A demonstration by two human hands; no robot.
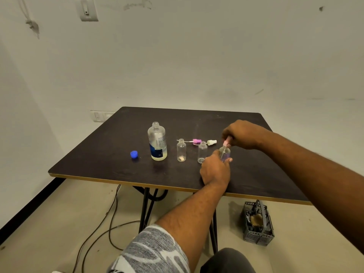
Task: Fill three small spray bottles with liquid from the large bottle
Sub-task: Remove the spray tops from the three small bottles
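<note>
The large clear bottle stands uncapped on the dark table, with a little pale liquid at its bottom. Its blue cap lies to the left. Two small clear bottles stand open to its right, one nearer the large bottle and one further right. My left hand grips a third small bottle on the table. My right hand pinches the pink spray top at that bottle's neck. A purple spray top and a white one lie behind the bottles.
A grey slotted plastic basket stands on the floor under the table's near right edge. Cables trail across the floor by the table legs. The wall is close behind the table.
</note>
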